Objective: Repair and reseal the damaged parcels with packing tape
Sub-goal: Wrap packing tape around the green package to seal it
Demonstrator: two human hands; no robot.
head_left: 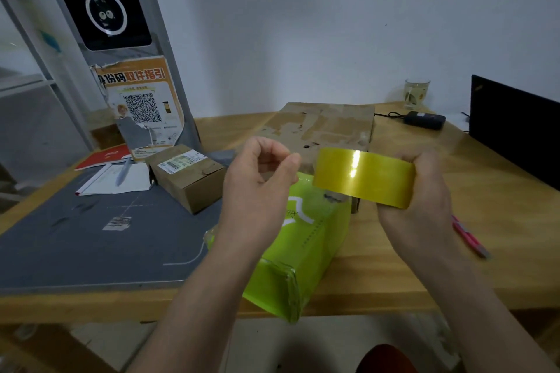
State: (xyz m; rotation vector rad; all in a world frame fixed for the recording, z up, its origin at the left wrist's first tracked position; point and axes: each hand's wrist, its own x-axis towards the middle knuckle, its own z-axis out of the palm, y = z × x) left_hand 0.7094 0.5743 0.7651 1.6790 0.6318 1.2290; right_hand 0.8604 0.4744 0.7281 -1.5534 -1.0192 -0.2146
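My right hand (pixel 421 200) grips a roll of yellowish packing tape (pixel 363 177) held above the table. My left hand (pixel 257 185) is just left of the roll with its fingers curled and thumb near the fingertips; whether it pinches the tape's free end I cannot tell. Below both hands lies a lime-green parcel (pixel 291 263) with clear tape on its near end, overhanging the table's front edge. Behind it is a large flat worn cardboard box (pixel 321 127). A small brown cardboard box (pixel 188 174) with a shipping label stands to the left.
A grey cutting mat (pixel 85 245) covers the left of the wooden table (pixel 424 266). On it lie papers and a pen (pixel 122 174). A pink knife (pixel 469 236) lies at the right. At the back are a glass (pixel 416 94), a black adapter (pixel 424 119) and a dark screen (pixel 515 127).
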